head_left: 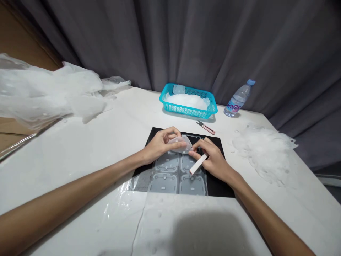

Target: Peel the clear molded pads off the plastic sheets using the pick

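Observation:
Between the thumb and fingers of my left hand [166, 140] is a translucent white plastic piece [183, 144] with rounded corners, tilted above the black mat [221, 186]. My right hand [211, 156] is closed around a slim white stick-like handle [198, 164] with a reddish end; the tool's other end is hidden by the fingers. The right fingertips meet the edge of the plastic piece. Under both hands, a clear plastic sheet [165, 183] with moulded rounded-square shapes lies over the mat and runs toward me.
A turquoise basket [186, 112] with white pieces stands at the back. Pink-handled thread snips [206, 127] lie before it, and a water bottle [238, 99] stands to its right. Plastic scraps [266, 153] are heaped right; a larger plastic heap [53, 92] lies left.

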`<move>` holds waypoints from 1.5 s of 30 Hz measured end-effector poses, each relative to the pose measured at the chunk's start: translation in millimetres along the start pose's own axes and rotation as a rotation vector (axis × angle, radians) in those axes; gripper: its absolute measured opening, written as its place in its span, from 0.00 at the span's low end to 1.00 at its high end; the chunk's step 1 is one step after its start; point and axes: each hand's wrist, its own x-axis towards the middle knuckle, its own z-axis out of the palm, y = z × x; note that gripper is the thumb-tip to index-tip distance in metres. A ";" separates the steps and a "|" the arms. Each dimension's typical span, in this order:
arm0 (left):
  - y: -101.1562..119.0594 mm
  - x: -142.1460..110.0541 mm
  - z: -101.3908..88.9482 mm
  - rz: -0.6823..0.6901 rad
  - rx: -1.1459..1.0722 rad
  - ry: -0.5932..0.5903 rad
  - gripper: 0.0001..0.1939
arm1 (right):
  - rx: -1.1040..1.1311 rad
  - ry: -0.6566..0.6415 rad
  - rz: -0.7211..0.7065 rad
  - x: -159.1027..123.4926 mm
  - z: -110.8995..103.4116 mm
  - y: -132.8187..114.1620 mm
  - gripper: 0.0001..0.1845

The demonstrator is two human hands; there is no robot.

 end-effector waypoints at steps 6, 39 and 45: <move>-0.6 -0.4 0.3 0.066 0.135 -0.038 0.13 | -0.025 0.108 -0.068 0.7 -3.3 -4.7 0.04; 1.1 -3.8 1.1 -0.009 0.190 -0.168 0.12 | -0.074 0.195 -0.101 -0.2 -4.3 -10.0 0.03; 0.7 -2.9 0.6 -0.014 0.199 -0.124 0.12 | -0.072 0.126 -0.096 1.0 -6.6 2.1 0.03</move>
